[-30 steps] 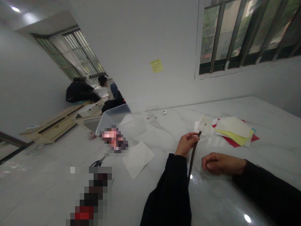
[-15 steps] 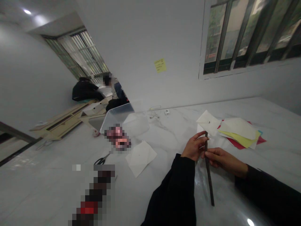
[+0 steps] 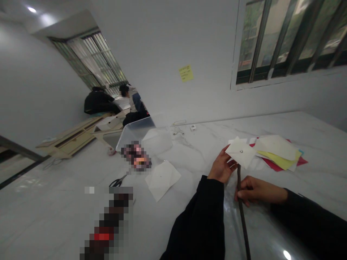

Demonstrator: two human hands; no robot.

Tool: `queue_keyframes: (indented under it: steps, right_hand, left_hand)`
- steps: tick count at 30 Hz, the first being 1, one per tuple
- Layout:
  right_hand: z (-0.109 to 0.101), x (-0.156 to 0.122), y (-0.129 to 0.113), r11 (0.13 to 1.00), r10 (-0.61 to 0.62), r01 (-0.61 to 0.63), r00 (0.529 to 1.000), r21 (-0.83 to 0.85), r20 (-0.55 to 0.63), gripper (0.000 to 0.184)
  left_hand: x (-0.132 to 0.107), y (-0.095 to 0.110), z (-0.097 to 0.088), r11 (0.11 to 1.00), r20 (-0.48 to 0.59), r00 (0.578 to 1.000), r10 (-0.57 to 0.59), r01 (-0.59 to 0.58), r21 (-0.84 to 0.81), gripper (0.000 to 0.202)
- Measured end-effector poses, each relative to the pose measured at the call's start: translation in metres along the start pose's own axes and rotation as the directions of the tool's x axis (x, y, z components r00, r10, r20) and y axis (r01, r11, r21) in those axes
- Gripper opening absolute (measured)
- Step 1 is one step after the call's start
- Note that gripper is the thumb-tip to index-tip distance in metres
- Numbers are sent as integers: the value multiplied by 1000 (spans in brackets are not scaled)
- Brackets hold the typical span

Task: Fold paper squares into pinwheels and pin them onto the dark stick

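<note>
A white folded-paper pinwheel with a small round pin at its centre is at the top of a dark brown stick. My left hand is closed at the pinwheel's left side, with some fingertips hidden behind the paper. Lower down, my right hand pinches the stick between thumb and fingers. The stick slants down toward me and out of the picture's bottom edge. How the paper joins the stick is hidden.
White, yellow and red paper sheets lie to the right. Left of my arms are another folded white paper, scissors, a clear plastic bin and blurred-out items. Two people sit in the far background.
The pinwheel has tilted up to face me and now covers the stick's top. My right hand has slid down the stick, and my left fingers have moved to the paper's edge.
</note>
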State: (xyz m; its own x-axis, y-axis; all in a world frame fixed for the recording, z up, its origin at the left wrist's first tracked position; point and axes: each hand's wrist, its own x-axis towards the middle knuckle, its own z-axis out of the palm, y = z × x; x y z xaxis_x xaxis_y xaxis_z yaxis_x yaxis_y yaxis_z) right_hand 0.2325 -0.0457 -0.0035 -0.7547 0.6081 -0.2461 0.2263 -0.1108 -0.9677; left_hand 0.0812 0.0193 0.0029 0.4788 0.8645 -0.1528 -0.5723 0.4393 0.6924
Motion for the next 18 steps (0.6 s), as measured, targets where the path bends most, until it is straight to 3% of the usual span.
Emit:
queue_keyframes:
  steps: [6,13,15,18]
  right_hand:
    - [4,1,1,1000,-15,16,1000,-25,18,40]
    - [1,1,1,1000,-22,23,999,-15,24,36]
    - [0,2,1,999,-16,17,1000,29,-25,38]
    - [-1,4,4,990,-2,35,973,139,-230,37]
  left_hand:
    - [3,-9,0,996,-36,999,6,-3,94,38]
    - [1,-8,0,998,-2,1000,-4,4,63,37]
    - [1,-8,0,999,1,1000,-2,2,48,35]
    - [3,-9,-1,998,-21,999,-42,43,55,36]
